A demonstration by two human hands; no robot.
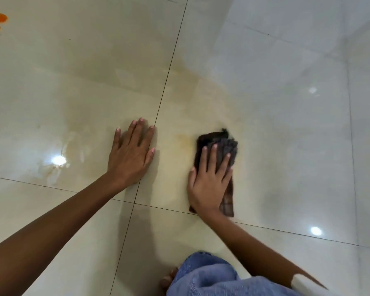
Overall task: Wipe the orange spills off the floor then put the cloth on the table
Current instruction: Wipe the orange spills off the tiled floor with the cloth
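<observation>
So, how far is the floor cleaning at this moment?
Looks done: little; the glossy cream floor tiles here show only a faint yellowish smear. In hand: the right hand presses the folded dark brown cloth on that patch; the left hand rests flat on the floor. Left: the bright orange drops at the far left are unwiped, and the cloth is not on any table.

Indoor room, exact type undetermined: large glossy cream floor tiles (265, 60), thin dark grout lines (171, 60), round light reflections (58, 160) on the polished surface.
</observation>
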